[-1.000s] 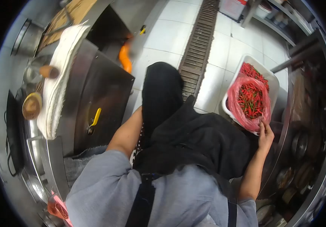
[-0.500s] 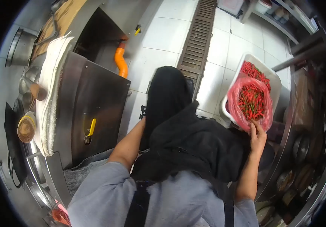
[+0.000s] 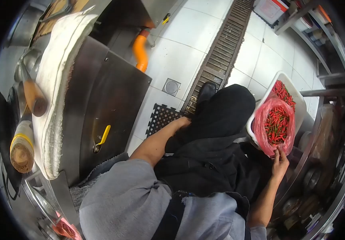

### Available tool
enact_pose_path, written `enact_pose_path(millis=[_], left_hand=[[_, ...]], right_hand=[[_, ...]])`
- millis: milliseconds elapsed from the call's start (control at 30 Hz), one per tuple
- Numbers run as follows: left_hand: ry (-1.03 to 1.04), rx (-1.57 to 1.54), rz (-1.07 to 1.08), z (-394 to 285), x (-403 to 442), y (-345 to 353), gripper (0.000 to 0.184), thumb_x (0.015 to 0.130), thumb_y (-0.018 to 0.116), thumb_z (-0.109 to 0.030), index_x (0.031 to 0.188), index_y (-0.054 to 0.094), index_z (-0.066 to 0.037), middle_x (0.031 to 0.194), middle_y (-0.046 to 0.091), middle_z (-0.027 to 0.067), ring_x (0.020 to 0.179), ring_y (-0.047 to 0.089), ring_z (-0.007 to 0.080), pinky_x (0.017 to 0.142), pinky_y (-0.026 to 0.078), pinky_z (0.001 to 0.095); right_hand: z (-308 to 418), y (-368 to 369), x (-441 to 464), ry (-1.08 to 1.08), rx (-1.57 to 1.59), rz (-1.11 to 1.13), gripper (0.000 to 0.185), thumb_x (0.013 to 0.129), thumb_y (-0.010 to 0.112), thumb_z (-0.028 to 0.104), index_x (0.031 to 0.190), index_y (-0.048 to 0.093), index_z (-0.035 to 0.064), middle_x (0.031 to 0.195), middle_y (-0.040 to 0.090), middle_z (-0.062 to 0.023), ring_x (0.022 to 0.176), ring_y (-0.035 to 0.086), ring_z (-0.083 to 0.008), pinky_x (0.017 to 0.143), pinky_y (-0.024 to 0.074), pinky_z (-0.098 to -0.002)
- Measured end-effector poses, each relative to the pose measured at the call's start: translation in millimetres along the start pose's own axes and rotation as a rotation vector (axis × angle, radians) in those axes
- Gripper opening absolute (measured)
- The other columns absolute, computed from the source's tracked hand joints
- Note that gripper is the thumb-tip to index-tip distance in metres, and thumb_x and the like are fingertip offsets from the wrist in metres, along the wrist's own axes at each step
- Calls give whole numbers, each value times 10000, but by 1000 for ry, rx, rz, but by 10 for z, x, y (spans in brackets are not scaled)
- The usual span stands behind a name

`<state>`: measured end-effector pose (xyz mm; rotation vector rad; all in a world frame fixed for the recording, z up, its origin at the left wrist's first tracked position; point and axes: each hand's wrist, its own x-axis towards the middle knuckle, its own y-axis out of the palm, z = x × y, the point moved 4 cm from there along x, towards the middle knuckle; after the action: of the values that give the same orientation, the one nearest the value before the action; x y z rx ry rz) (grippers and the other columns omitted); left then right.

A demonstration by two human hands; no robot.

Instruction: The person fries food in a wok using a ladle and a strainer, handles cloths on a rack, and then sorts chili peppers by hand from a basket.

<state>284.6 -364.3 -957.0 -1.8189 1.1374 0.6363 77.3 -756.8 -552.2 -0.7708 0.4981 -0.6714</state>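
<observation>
My right hand (image 3: 279, 165) pinches the near rim of a pink plastic bag (image 3: 261, 120). Red chillies (image 3: 277, 126), some with green stems, fill the bag's open mouth. The bag sits in the near end of a white plastic tub (image 3: 299, 93), and more loose red chillies (image 3: 284, 95) lie in the tub behind it. My left hand (image 3: 184, 122) is down beside my black-clad leg (image 3: 228, 112); its fingers are hidden there.
A slotted floor drain (image 3: 220, 50) runs away across white tiles. A black perforated mat (image 3: 162, 118) lies near my foot. Left stands a steel cabinet (image 3: 116, 96) with a yellow-handled valve (image 3: 105, 135), a white towel (image 3: 56, 88) and wooden-handled tools (image 3: 32, 96). Shelving (image 3: 320, 160) stands right.
My view has shifted, and my knee has swung right, bringing my shoe and the mat into sight. My right hand still grips the bag's rim. More of my left forearm shows.
</observation>
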Motion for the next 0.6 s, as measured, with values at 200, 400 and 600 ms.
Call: enact_pose_path(millis=[200,400,600], left_hand=[[-200,-885,192,-1614,-1284,-1245,407,895,486,-337,1076,625,1,993,661,137,861,629,247,760,487,407],[206,-564,-225,-2637,-1355,-2331,272,916,430,-210,985,647,-60,890,647,62,787,580,154,642,447,296],[639,-448,-95,-4182,-1914,-2584,336,896,580,-270,1136,596,-36,1027,652,73,986,613,168,843,464,311]], right_hand=[[79,-319,-96,-110,-85,-172,234,874,613,162,1013,659,-22,833,666,-207,719,659,-235,686,492,-321],[-121,-517,-185,-14,63,-285,201,853,632,145,972,677,-11,809,670,-183,661,663,-226,628,498,-314],[-275,-490,-185,9,81,-286,216,840,639,194,935,685,5,827,654,-210,752,655,-331,679,496,-360]])
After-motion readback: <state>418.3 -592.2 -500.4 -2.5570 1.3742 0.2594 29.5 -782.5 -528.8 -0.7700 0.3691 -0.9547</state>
